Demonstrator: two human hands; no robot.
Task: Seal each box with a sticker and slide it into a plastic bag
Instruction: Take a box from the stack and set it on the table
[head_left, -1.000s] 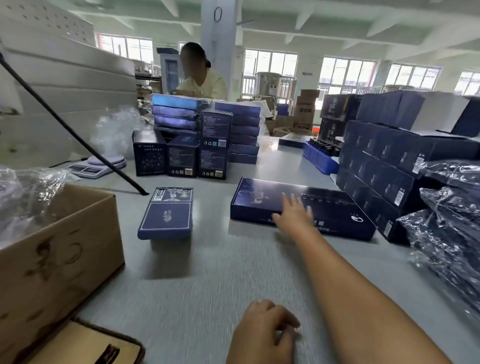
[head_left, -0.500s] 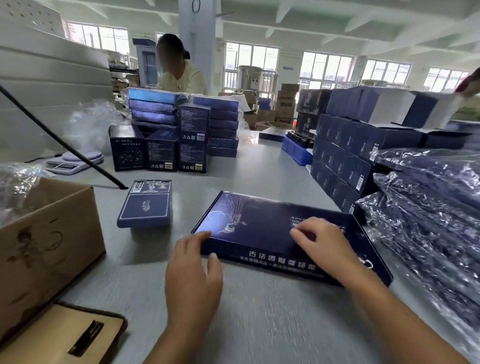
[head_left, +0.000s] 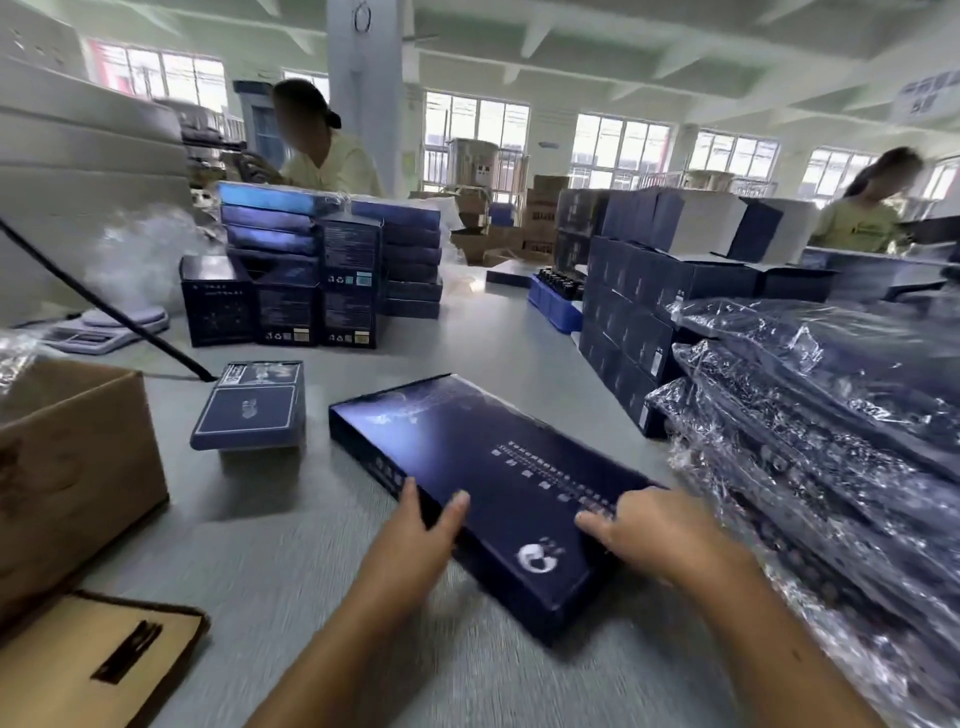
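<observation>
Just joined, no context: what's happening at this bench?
A person is working a long dark-blue box lying diagonally on the grey table. The left hand grips its near long edge, thumb on the lid. The right hand rests on the lid, nearer the pile of bagged boxes. No bag is on this box, and I can't see a sticker.

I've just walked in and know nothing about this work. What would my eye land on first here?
A long, flat dark blue box lies slantwise on the grey table in the middle, the left hand gripping its near edge and the right hand resting on its top. To the right rises a glittering stack of bagged boxes; to the left sits a smaller blue box.
</observation>
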